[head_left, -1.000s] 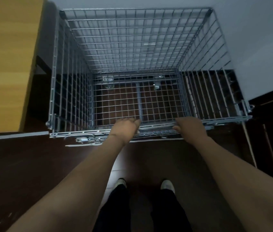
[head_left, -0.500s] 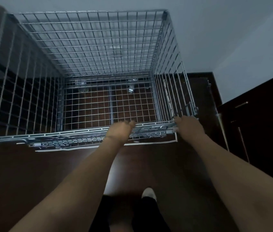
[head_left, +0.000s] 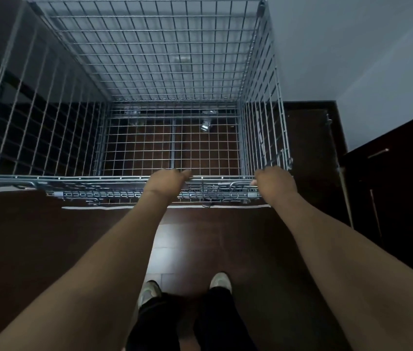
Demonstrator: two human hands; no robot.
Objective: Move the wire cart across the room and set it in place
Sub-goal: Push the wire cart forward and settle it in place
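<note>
Hands curled over near top rail of wire cart (head_left: 149,59): left hand (head_left: 166,182) mid-rail, right hand (head_left: 275,182) at right corner; long axis left-right, far side against wall (head_left: 352,46).

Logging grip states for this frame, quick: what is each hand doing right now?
Left hand: closed on the near top rail of the wire cart.
Right hand: closed on the same rail, near the cart's right corner.

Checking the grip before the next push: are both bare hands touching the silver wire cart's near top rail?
Touching. The head view shows the left hand and right hand curled over the silver wire cart rail.
</note>
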